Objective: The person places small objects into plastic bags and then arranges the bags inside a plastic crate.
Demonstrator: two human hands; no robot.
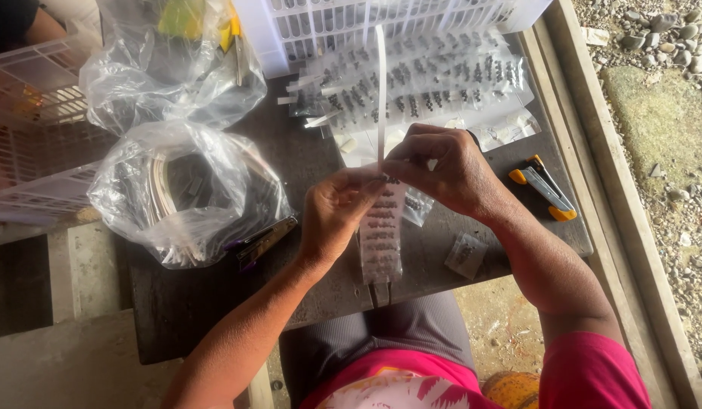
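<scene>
Past two clear bags (186, 198) on the bench (305, 155), the left hand (337, 212) pinches the top of a hanging strip of small packets (381, 235), while the right hand (442, 170) closes on one white band (381, 98), beside one cutter (544, 185).

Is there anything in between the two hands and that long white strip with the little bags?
No. The left hand and the right hand both already pinch the white strip where the row of little bags hangs, so nothing visible stands between.
</scene>
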